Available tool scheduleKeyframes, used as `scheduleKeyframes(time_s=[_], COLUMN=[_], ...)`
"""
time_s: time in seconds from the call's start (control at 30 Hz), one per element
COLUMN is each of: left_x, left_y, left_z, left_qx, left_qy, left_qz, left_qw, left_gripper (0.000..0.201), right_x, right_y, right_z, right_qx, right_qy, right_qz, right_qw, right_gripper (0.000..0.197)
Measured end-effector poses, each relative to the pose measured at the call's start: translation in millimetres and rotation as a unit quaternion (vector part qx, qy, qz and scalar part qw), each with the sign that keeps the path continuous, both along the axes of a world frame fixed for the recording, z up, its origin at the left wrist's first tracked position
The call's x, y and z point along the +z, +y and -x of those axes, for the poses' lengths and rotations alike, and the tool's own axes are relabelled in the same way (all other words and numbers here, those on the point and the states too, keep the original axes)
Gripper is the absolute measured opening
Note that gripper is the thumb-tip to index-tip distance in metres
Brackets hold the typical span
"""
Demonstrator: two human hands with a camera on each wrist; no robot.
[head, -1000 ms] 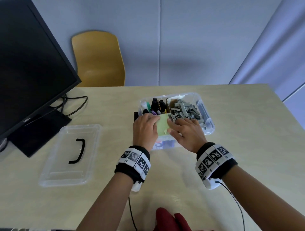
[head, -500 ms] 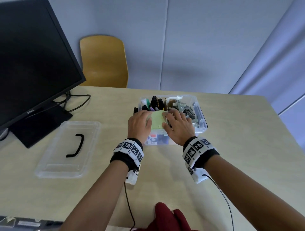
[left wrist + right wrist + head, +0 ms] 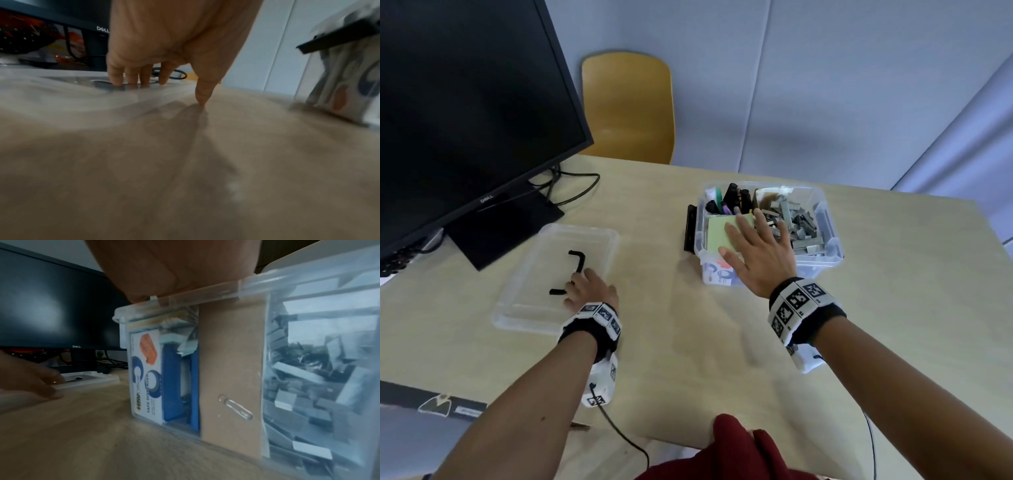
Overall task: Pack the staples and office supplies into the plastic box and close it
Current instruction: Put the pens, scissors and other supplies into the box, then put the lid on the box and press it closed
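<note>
The clear plastic box (image 3: pixel 818 265) stands right of centre, holding markers (image 3: pixel 732 198), a green sticky-note pad (image 3: pixel 717 233) and a heap of grey staples (image 3: pixel 801 222). My right hand (image 3: pixel 750 236) lies flat and open across the pad and the staples. Through the box wall (image 3: pixel 308 288) I see a tape dispenser carton (image 3: pixel 146 378), a paper clip (image 3: pixel 236 405) and staples (image 3: pixel 308 386). The clear lid (image 3: pixel 530 294) lies flat to the left, black handle (image 3: pixel 578 260) up. My left hand (image 3: pixel 577 284) rests on it, straight fingers (image 3: pixel 135 81) touching the lid, thumb on the table.
A black monitor (image 3: pixel 465 102) on its stand (image 3: pixel 500 226) fills the far left, with cables (image 3: pixel 571 185) behind the lid. A yellow chair (image 3: pixel 630 106) stands beyond the table. Red cloth (image 3: pixel 739 452) lies at the near edge. A black latch (image 3: pixel 690 229) hangs on the box's left side.
My left hand left the sticky-note pad and moved left onto the lid by its handle. My right hand stayed on the box contents and spread flat.
</note>
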State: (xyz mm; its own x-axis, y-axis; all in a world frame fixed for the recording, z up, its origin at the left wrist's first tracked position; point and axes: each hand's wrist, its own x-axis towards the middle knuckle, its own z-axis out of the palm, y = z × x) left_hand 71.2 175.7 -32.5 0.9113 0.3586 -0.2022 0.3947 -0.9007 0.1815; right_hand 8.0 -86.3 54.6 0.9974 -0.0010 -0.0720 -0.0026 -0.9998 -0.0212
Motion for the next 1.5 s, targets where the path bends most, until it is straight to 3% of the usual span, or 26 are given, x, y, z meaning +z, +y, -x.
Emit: scheduleKeyframes(time_s=[0.1,0.23,0.37,0.53,0.87,0.97,1.07,1.1,1.17,1.2,1.27,1.3,1.37,1.5], left_x=[-6.7,-6.4,-2.9,-6.5,18.0,48.0,80.2,90.1,106.4,111.8,117.7,118.1,115.6,109.8], left_y=[3.3,-1.3,-11.6,-16.8,-31.7,-50.6,-76.5,-85.1,-101.2,-107.6,-118.1,-122.8,-132.4,-151.0], left_z=[-2.6,-11.5,-13.3,-5.3,2.8,2.8,4.2,6.1,12.3,15.8,22.2,24.0,27.7,36.6], left_qx=[-0.047,-0.067,-0.094,-0.148,-0.168,-0.217,-0.294,-0.326,-0.386,-0.413,-0.459,-0.480,-0.523,-0.575], left_qy=[-0.020,-0.008,0.013,-0.033,-0.091,-0.224,-0.343,-0.363,-0.382,-0.380,-0.361,-0.355,-0.339,-0.311], left_qz=[-0.066,-0.027,-0.023,-0.112,-0.011,0.050,0.072,0.072,0.062,0.051,0.026,0.015,-0.006,-0.031], left_qw=[0.996,0.997,0.995,0.982,0.982,0.949,0.889,0.870,0.837,0.826,0.812,0.802,0.782,0.756], left_gripper=[0.040,0.037,0.044,0.042,0.047,0.041,0.046,0.046,0.042,0.043,0.052,0.056,0.055,0.051], right_x=[-0.9,-1.7,-1.3,-0.9,-1.3,2.3,13.6,18.1,26.1,28.9,37.0,42.3,48.6,51.3], right_y=[0.0,-0.5,1.3,1.0,-1.5,-1.7,-3.4,-4.9,-9.8,-13.6,-23.6,-29.2,-43.7,-70.0], right_z=[0.2,-0.5,-0.6,-0.4,-0.7,-0.1,1.1,1.2,-0.6,-2.3,-4.9,-5.4,-5.0,-2.0], right_qx=[-0.010,-0.016,-0.018,-0.021,-0.013,-0.014,-0.046,-0.069,-0.123,-0.153,-0.202,-0.222,-0.247,-0.280], right_qy=[-0.001,-0.012,-0.014,-0.017,-0.018,-0.018,-0.026,-0.037,-0.076,-0.107,-0.168,-0.192,-0.228,-0.220], right_qz=[-0.003,-0.006,-0.008,-0.009,-0.018,-0.043,-0.192,-0.288,-0.495,-0.555,-0.604,-0.608,-0.582,-0.459], right_qw=[1.000,1.000,1.000,1.000,1.000,0.999,0.980,0.954,0.856,0.811,0.753,0.738,0.741,0.814], right_gripper=[0.113,0.110,0.096,0.086,0.086,0.080,0.054,0.052,0.056,0.058,0.055,0.050,0.048,0.046])
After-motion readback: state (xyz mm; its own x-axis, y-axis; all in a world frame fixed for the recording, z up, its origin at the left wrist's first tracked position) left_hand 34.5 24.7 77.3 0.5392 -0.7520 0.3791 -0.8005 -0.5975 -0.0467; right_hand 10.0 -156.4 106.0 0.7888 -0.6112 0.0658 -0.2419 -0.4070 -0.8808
